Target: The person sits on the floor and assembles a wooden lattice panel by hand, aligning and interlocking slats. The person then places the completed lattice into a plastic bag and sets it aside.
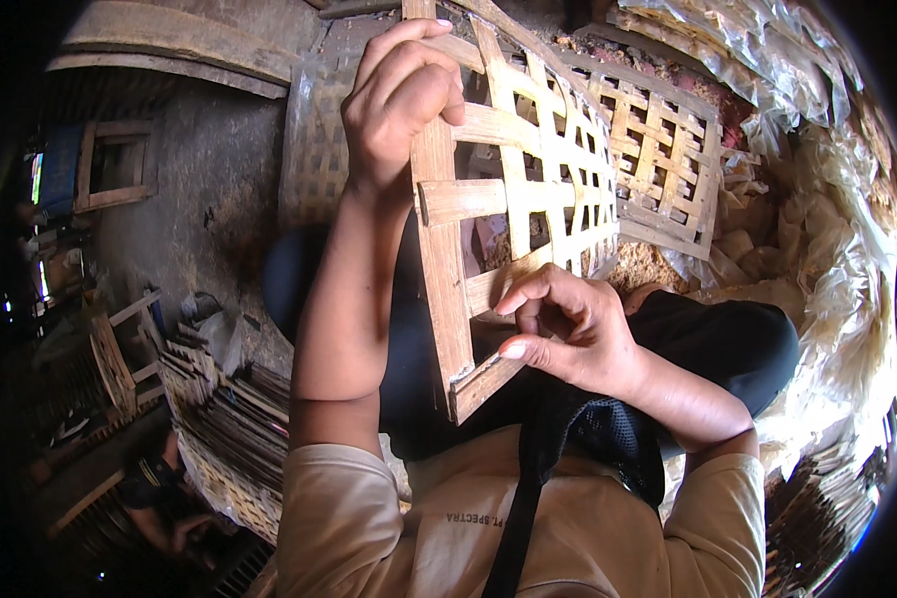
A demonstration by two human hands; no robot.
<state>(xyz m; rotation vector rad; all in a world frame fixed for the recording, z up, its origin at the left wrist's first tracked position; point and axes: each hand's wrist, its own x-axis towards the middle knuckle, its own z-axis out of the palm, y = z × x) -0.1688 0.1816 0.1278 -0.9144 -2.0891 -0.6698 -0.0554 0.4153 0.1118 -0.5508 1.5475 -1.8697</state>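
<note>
Left hand [401, 100] grips the bamboo lattice [528, 189]; right hand [568, 334] apparently pinches its lower strip.

we get a strong fisheye here, so the rim goes to black and straight edges curve hard toward it. light comes in from the right and top right: the clear plastic sheeting [827, 249] past the right hand [578, 339] is blown out, almost white glare. the woven bamboo panel [528, 189] between the fingers [409, 60] of the left hand [399, 110] and the right fingertips is evenly lit and sharp. left of the left hand's fingers it falls into deep shadow, murky and grainy. below the right fingers the lap reads nearly black. no motion blur on either hand.
</note>
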